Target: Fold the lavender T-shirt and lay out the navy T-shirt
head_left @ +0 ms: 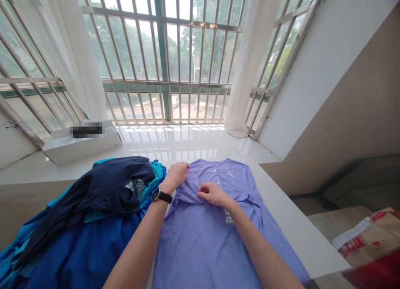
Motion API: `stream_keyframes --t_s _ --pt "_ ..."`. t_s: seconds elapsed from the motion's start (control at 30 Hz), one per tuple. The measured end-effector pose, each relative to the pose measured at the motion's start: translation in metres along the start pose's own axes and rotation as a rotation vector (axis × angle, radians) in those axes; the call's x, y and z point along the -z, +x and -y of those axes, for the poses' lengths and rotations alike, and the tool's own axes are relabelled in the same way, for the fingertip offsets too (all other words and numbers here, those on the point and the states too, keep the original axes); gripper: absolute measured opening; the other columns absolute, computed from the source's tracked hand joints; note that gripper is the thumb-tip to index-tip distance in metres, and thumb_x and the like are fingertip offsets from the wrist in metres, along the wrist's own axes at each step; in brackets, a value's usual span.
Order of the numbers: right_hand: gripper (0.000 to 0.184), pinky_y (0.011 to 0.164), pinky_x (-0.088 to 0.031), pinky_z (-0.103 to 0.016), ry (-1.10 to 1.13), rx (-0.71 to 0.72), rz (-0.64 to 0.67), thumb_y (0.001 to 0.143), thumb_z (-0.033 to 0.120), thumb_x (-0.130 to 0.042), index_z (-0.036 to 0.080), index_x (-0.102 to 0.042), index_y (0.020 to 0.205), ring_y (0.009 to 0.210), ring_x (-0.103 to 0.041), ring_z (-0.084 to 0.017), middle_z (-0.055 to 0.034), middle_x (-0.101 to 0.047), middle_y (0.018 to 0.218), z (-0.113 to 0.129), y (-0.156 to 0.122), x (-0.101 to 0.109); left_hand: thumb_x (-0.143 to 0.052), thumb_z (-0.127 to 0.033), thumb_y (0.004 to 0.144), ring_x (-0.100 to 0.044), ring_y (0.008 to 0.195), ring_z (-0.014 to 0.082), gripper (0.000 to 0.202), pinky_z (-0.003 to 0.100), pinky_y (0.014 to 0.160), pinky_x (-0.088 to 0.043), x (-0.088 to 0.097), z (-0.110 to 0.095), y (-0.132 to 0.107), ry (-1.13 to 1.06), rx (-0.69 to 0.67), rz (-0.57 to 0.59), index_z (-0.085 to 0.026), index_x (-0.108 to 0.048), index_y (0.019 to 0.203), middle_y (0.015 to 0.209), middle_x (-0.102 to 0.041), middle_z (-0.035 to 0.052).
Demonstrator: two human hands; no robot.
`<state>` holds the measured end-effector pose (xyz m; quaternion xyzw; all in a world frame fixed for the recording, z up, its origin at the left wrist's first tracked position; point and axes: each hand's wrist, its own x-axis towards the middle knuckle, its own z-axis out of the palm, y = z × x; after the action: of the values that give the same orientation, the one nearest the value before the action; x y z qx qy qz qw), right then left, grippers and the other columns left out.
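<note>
"What are you doing with the hands?"

"I'm pinching a raised fold of the lavender short-sleeved T-shirt (200, 247) narrowly between the curled fingers of my right hand (214, 193), so the fold is staying lifted. My left hand (176, 175) is resting its closed fingers on the fold; I can't tell if they're gripping."

"Why's the shirt lying there?"

"It's lying spread on the glossy white ledge (193, 145), keeping flat, apart from the heap of blue and navy garments (81, 251) touching its side."
</note>
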<state>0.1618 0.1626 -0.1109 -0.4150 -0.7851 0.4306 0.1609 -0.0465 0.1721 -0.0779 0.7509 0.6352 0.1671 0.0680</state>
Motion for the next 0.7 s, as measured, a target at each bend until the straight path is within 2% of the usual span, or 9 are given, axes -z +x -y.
stream_keyframes --t_s 0.13,0.23,0.33,0.4,0.53,0.7 --pt "0.014 0.054 -0.032 -0.022 -0.092 0.047 -0.059 0.075 0.026 -0.066 0.019 -0.060 0.065 0.058 -0.048 -0.010 0.0054 -0.054 0.058 0.001 0.000 -0.002 -0.045 -0.028 0.098 -0.058 0.115 0.0275 0.031 0.040 0.103 -0.036 -0.027 -0.015 0.002 0.040 0.034 -0.021 -0.017 -0.060 0.123 0.122 -0.066 0.0137" --pt "0.011 0.056 -0.033 -0.022 -0.122 0.055 -0.068 0.075 0.026 -0.066 0.019 -0.062 0.067 0.059 -0.049 -0.010 0.0053 -0.055 0.060 0.002 0.000 -0.004 -0.050 -0.029 0.095 -0.055 0.117 0.0306 0.034 0.044 0.101 -0.036 -0.034 -0.013 0.001 0.065 0.049 -0.016 -0.019 -0.058 0.127 0.124 -0.064 0.0145" --pt "0.012 0.056 -0.032 -0.022 -0.137 0.056 -0.073 0.075 0.026 -0.067 0.019 -0.062 0.067 0.058 -0.048 -0.010 0.0055 -0.055 0.060 0.003 -0.001 -0.004 -0.055 -0.029 0.090 -0.055 0.115 0.0312 0.036 0.044 0.101 -0.035 -0.031 -0.008 0.001 0.073 0.039 0.005 -0.023 -0.060 0.126 0.120 -0.066 0.0125" --pt "0.019 0.055 -0.030 -0.022 -0.156 0.052 -0.082 0.077 0.031 -0.066 0.019 -0.059 0.064 0.057 -0.046 -0.010 0.0057 -0.053 0.058 0.004 -0.002 -0.004 -0.058 -0.030 0.088 -0.056 0.113 0.0322 0.035 0.046 0.100 -0.035 -0.028 -0.004 0.001 0.072 0.041 0.020 -0.023 -0.062 0.122 0.116 -0.068 0.0125" --pt "0.032 0.053 -0.026 -0.023 -0.210 0.033 -0.111 0.082 0.041 -0.063 0.020 -0.055 0.059 0.055 -0.041 -0.010 0.0059 -0.048 0.056 0.009 -0.004 -0.004 -0.062 -0.028 0.083 -0.059 0.107 0.0336 0.025 0.047 0.097 -0.036 -0.022 -0.001 0.002 0.045 0.043 0.053 -0.021 -0.069 0.107 0.105 -0.071 0.0129" --pt "0.027 0.054 -0.028 -0.023 -0.239 0.024 -0.126 0.079 0.035 -0.066 0.020 -0.057 0.059 0.055 -0.042 -0.010 0.0055 -0.049 0.056 0.009 -0.003 -0.004 -0.065 -0.029 0.080 -0.061 0.106 0.0286 0.019 0.039 0.096 -0.040 -0.011 0.003 0.003 -0.072 0.000 0.055 -0.022 -0.071 0.097 0.103 -0.072 0.0076"
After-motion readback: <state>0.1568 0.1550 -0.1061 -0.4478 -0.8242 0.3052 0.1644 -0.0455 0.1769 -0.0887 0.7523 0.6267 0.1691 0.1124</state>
